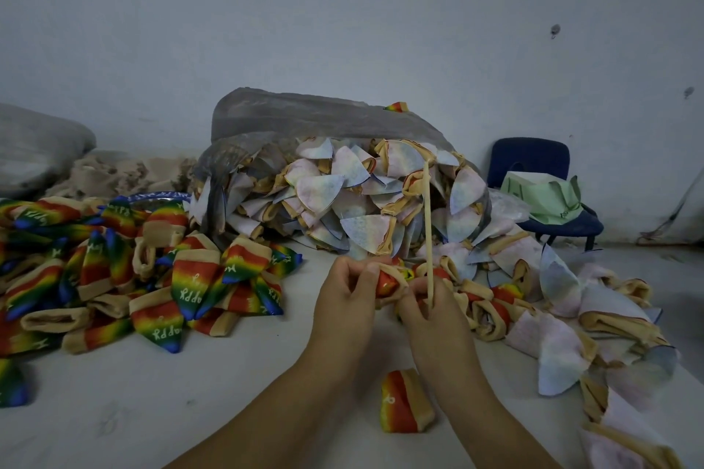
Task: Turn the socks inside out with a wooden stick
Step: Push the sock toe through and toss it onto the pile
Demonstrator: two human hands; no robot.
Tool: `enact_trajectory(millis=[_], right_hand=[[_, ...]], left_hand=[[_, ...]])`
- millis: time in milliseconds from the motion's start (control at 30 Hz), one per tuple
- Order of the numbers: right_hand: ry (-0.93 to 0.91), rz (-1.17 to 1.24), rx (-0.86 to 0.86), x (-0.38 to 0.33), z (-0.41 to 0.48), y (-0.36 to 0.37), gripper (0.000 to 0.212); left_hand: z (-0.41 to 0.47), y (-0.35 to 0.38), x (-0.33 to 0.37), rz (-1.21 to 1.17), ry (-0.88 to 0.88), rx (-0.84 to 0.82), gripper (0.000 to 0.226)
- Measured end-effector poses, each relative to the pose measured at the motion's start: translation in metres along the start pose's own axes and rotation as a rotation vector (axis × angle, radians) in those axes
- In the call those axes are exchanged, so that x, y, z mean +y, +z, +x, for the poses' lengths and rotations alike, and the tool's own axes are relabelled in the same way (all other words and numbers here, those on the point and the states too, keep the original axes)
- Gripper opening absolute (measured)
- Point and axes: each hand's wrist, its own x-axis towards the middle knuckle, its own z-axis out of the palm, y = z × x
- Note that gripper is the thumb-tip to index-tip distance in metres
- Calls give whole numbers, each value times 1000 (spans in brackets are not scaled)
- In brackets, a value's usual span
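While we face the big translucent plastic bag [324, 114] spilling pale, papery-looking inside-out socks [343, 198] across the centre and right of the frame, a heap of soft-knit rainbow socks [160, 278] with white lettering and tan cuffs fills the left. At lower centre our hands meet close together. The left hand [344, 301] pinches the sock [388, 284], a bunched wad showing red, yellow and a tan ribbed cuff. The right hand [432, 316] clamps the thin, smooth wooden stick [427, 225] upright between its fingers while also touching the sock. The stick's lower end is hidden behind the fingers. We judge this sock partway turned, with colour already emerging. The next move likely calls for peeling the stretchy cuff back while the stick pushes the toe through. Smallest, a lone rainbow sock [404, 407] lies on the surface beneath our wrists.
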Motion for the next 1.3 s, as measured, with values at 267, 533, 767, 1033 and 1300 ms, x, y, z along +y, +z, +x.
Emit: enact_trajectory(millis=[267,533,767,1033,1300], right_hand=[[-74,-162,40,1,3,-3,12],[61,22,-29,-2,4,-4,10],[265,272,-18,-8,5,-8,11],[174,257,-32,-15,0,-5,12],[199,310,-42,-13,1,-9,10]], left_hand=[[-3,8,6,-257,-285,74,12],[4,-8,23,-747,-664,-135,16],[-1,1,12,-582,-443,-178,19],[-4,-4,10,-588,-368,-199,18],[2,0,5,-573,-505,-84,15]])
